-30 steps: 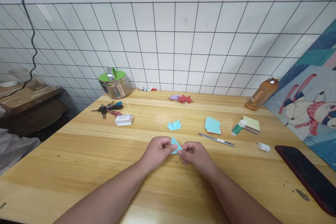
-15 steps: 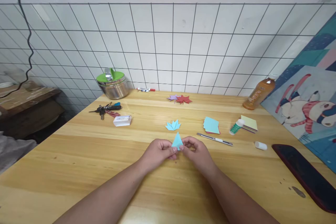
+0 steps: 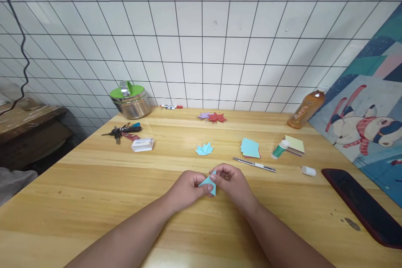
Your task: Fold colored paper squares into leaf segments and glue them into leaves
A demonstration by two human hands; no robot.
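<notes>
A small folded piece of light blue paper (image 3: 211, 181) is pinched between my two hands above the wooden table. My left hand (image 3: 187, 188) grips its left and lower part, thumb on top. At its upper right corner, my right hand (image 3: 231, 183) holds on with thumb and fingers. The fingers underneath are mostly hidden. Just beyond the hands lies a light blue folded paper leaf (image 3: 204, 149) with several points. Farther back, a red paper leaf (image 3: 217, 118) overlaps a purple one (image 3: 204, 116).
Right of the hands lie a utility knife (image 3: 254, 164), blue paper squares (image 3: 250, 148), a glue stick (image 3: 280, 149), its cap (image 3: 308, 171), yellow paper (image 3: 295, 145) and a phone (image 3: 361, 205). A bottle (image 3: 306, 109) stands behind. Leftward are a box (image 3: 142, 145), keys (image 3: 121, 132) and a pot (image 3: 133, 102).
The folded paper has turned in my hands, from its point facing up to its point facing left. My right hand has shifted its hold to the upper corner. The view has moved slightly.
</notes>
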